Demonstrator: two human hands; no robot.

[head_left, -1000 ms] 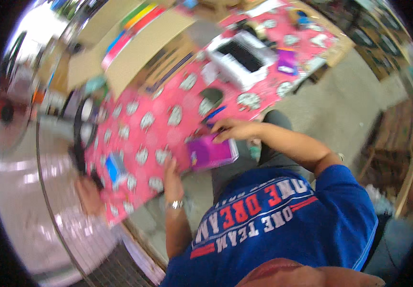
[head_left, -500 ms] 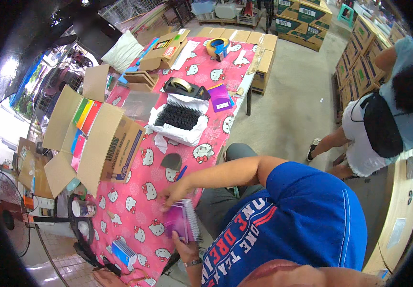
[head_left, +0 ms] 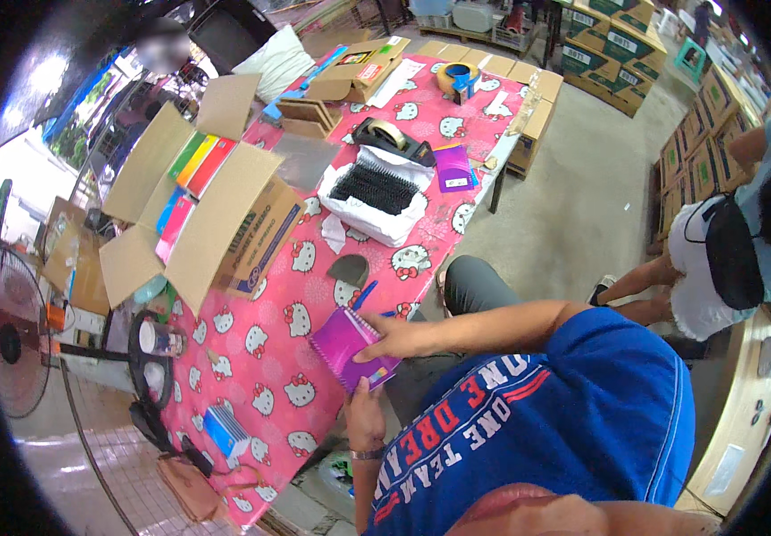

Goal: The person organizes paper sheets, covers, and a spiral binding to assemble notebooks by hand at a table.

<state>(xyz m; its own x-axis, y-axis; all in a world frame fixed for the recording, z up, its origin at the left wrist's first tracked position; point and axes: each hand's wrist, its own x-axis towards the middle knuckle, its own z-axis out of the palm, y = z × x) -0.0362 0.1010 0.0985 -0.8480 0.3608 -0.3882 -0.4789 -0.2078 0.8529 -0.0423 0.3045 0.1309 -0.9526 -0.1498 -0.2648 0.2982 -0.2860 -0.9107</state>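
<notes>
A small stack of purple spiral notebooks [head_left: 339, 347] is held above the pink patterned tablecloth, the coil edge facing away from my body. My right hand [head_left: 385, 338] is closed on its near edge, thumb on the cover. At the lower corner my left hand [head_left: 366, 415], with a bracelet on the wrist, pinches it, its other fingers partly hidden. Just beyond lies a blue pen [head_left: 365, 295], close to a grey half-round piece [head_left: 348, 270]. Further off, a paper-lined box [head_left: 390, 230] holds many black coils [head_left: 370, 189].
An open carton [head_left: 256, 237] of colourful notebooks stands left on the table [head_left: 269, 380]. A tape dispenser [head_left: 393, 141], more purple notebooks [head_left: 454, 168] and blue-covered notebooks [head_left: 225, 433] also lie there. A person [head_left: 720, 241] stands at right near stacked cartons [head_left: 698, 147].
The notebooks have been turned, so the coil edge that faced my body now faces away. My right hand has moved from the far side to the near edge. The view has shifted.
</notes>
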